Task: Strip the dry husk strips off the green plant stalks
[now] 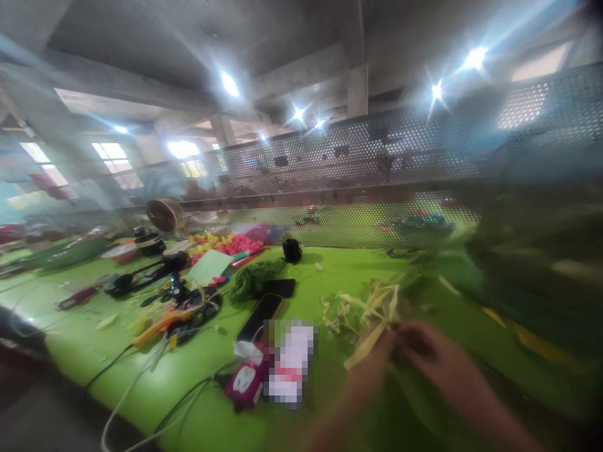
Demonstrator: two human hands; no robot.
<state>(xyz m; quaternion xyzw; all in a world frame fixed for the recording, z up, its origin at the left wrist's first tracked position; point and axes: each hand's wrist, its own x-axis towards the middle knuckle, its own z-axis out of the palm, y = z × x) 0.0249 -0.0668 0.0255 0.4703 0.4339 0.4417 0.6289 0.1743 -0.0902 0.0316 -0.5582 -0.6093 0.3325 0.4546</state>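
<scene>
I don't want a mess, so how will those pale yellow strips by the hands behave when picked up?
The pale yellow strips are probably floppy, since they bend and curl. They look light for their bulk, being thin with gaps between. Lifted together, they might snag, because several cross and overlap.

Left hand (382,344) and right hand (423,346) close together
Bare and blurred, the right curls toward the left, contact unclear; behind them, the left forearm (346,398) and right forearm (475,395) spread apart.

Green tabletop (348,262) under pale strips (377,306), dark phones (262,315)
</scene>
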